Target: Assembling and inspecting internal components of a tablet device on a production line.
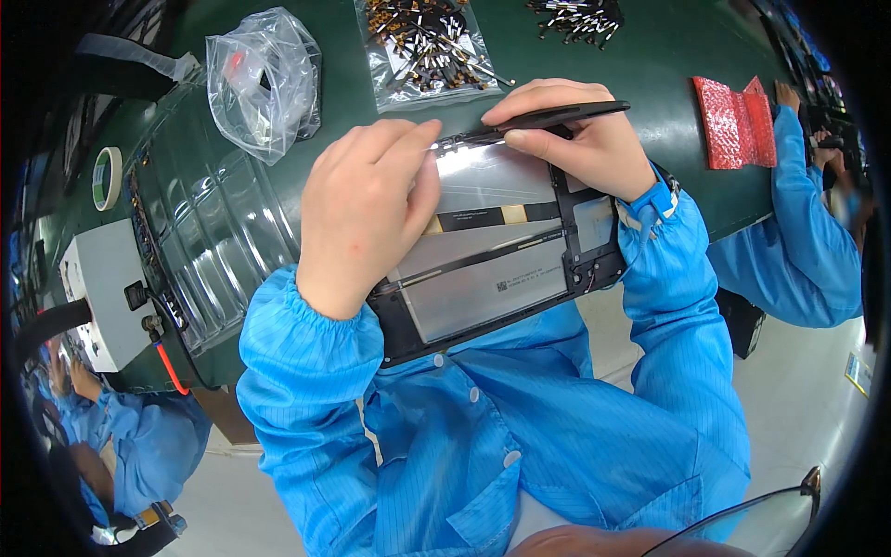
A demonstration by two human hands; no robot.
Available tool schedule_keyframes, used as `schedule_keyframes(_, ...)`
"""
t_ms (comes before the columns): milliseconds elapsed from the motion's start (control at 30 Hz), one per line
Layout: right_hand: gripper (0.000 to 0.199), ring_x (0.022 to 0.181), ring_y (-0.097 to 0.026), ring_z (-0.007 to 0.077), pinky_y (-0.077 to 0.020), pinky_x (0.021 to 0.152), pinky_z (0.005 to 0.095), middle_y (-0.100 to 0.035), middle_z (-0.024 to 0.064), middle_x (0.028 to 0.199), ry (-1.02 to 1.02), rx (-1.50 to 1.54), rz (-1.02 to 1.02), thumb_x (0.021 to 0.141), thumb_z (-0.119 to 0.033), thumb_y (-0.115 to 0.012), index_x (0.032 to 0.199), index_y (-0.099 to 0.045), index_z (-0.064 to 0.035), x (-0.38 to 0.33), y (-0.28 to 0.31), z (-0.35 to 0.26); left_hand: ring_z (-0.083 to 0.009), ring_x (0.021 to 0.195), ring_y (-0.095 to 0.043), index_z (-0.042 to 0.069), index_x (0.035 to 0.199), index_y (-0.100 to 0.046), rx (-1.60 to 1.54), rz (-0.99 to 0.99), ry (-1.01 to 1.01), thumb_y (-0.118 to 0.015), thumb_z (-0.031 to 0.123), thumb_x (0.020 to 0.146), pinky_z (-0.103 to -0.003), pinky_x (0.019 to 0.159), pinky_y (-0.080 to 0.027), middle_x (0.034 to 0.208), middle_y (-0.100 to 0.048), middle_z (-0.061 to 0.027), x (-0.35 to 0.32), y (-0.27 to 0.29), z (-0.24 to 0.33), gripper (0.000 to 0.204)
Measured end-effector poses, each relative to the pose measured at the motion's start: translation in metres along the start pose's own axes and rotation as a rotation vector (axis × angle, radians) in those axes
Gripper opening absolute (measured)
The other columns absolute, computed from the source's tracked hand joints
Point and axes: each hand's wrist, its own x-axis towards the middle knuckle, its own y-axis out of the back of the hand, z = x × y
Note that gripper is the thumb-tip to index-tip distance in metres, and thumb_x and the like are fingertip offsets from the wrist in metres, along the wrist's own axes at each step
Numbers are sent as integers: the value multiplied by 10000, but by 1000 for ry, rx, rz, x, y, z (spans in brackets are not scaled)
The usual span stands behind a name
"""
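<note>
An opened tablet [501, 278] with a black frame and silver battery packs lies tilted in front of me, its near edge close to my body. My left hand [367, 204] is curled over its far left part, fingers bent at the far edge; some fingertips are hidden. My right hand [580, 139] pinches black tweezers [575, 113] between thumb and fingers. The tweezers lie nearly level, with their left end at the tablet's far edge, near small dark parts there. A dark strip with gold-coloured patches [478, 219] crosses the battery area.
Beyond the tablet, a clear bag of small cable parts [432, 51] and a loose pile of similar parts [580, 19] lie on the green table [650, 56]. Left are a crumpled plastic bag [264, 84], clear ribbed tray [218, 213], tape roll [107, 178] and white box [102, 288]. Red bubble wrap [735, 123] lies right; co-workers sit either side.
</note>
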Motion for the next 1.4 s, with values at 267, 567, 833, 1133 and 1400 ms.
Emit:
schedule_keyframes(267, 214, 788, -591, 161, -487, 715, 267, -630, 93, 901, 37, -5, 18, 747, -68, -643, 958, -660, -41, 1, 0, 1, -251, 753, -573, 39, 910, -633, -28, 53, -17, -590, 57, 710, -344, 680, -466, 839, -606, -77, 1, -5, -5, 205)
schedule_keyframes(567, 213, 792, -586, 160, -486, 718, 266, -630, 95, 914, 16, -19, -12, 753, -78, -641, 961, -658, -36, 1, 0, 1, -271, 772, -583, 23, 938, -631, -90, 23, 22, -557, 43, 750, -340, 692, -470, 868, -610, -107, 2, -2, -3, 203)
schedule_keyframes(833, 212, 799, -588, 161, -490, 727, 269, -629, 95, 912, 13, 28, 12, 759, -83, -638, 966, -658, -41, -1, -1, 3, -274, 747, -574, 29, 923, -633, -89, 33, 29, -567, 59, 731, -355, 681, -468, 857, -614, -95, 0, -5, -4, 205)
schedule_keyframes(1133, 199, 801, -592, 162, -491, 720, 267, -628, 87, 907, 46, 3, 4, 756, -75, -636, 951, -661, -49, 0, -1, 3, -271, 767, -573, 56, 920, -633, -120, 24, -3, -579, 48, 714, -359, 682, -467, 889, -602, -81, 2, -5, -3, 214)
schedule_keyframes(1400, 185, 813, -595, 170, -496, 732, 269, -622, 90, 922, -17, 98, 30, 771, -75, -628, 949, -652, -29, -2, -1, 5, -209, 889, -564, 119, 955, -653, 200, -56, -117, -598, 66, 721, -390, 863, -405, 944, -605, -29, 4, 2, 6, 247)
